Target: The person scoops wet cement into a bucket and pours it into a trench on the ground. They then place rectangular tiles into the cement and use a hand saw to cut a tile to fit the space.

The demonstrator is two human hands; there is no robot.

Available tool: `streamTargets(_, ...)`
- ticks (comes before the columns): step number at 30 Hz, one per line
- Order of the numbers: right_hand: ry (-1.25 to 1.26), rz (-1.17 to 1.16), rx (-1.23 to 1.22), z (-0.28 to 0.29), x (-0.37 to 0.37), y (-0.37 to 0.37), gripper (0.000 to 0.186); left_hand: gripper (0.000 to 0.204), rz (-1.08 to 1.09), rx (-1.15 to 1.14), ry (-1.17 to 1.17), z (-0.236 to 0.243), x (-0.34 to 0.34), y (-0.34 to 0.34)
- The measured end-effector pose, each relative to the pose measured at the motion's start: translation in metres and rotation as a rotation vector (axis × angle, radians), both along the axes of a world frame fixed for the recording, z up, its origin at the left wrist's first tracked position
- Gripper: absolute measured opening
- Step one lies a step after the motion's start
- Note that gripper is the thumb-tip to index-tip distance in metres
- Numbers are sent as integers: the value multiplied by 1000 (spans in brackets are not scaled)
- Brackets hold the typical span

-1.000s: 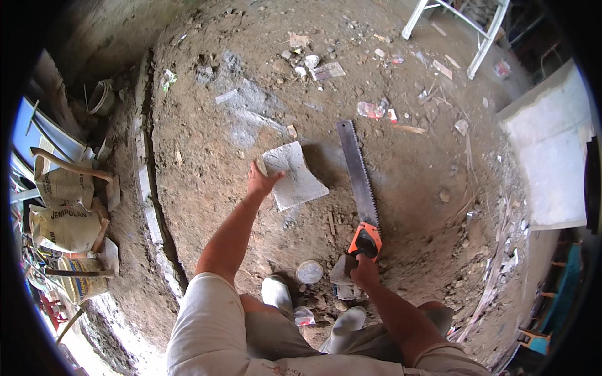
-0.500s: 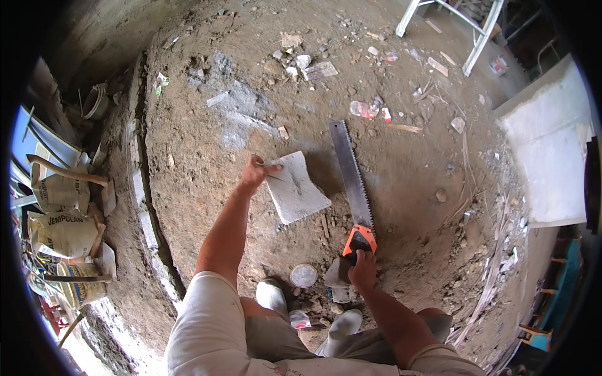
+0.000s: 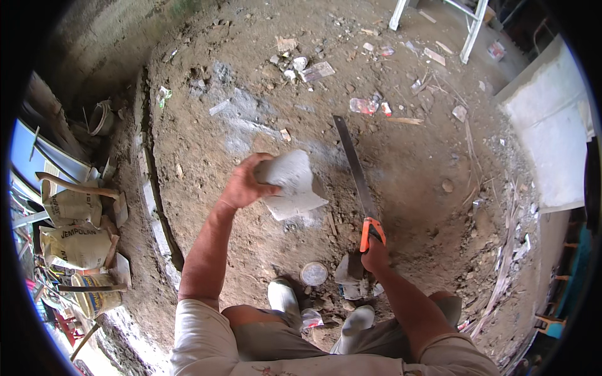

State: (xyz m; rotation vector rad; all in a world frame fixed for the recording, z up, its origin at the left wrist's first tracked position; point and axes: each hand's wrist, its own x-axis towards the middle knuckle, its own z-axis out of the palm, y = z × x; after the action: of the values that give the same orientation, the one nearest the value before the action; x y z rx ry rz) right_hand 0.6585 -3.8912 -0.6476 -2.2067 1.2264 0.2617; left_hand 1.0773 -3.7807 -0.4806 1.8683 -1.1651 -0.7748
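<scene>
My left hand [image 3: 249, 182] grips the left side of a broken, light grey block [image 3: 293, 186], thumb over one face and fingers along its upper edge. The block is held up over the dirt, and its right edge is jagged. In my right hand [image 3: 376, 254] is a hand saw, closed around its orange and black handle [image 3: 372, 233]. The saw's long dark blade [image 3: 353, 160] points away from me, to the right of the block and apart from it. Between my boots and the saw handle lie a round pale lid or tin [image 3: 313, 274] and a grey chunk [image 3: 348, 271].
Rough dirt floor [image 3: 414, 182] with rubble and scraps surrounds me. A concrete strip and trench [image 3: 150, 188] run along the left, beside filled sacks [image 3: 78, 245], a bucket [image 3: 94, 297] and a long-handled tool [image 3: 78, 186]. A white ladder [image 3: 473, 31] stands far right, near a pale panel [image 3: 545, 135].
The block has turned in my left hand, now showing more thickness, with my hand more spread on it. The saw has rolled, its blade appearing narrower, and its handle has shifted slightly right.
</scene>
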Motion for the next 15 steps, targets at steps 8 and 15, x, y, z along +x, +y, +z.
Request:
streamTargets(8,-522,-263,-7,53,29,2,15,110,537,186,221,-134,68,35)
streamTargets(15,-719,-176,82,100,28,8,13,119,697,3,274,-159,25,21)
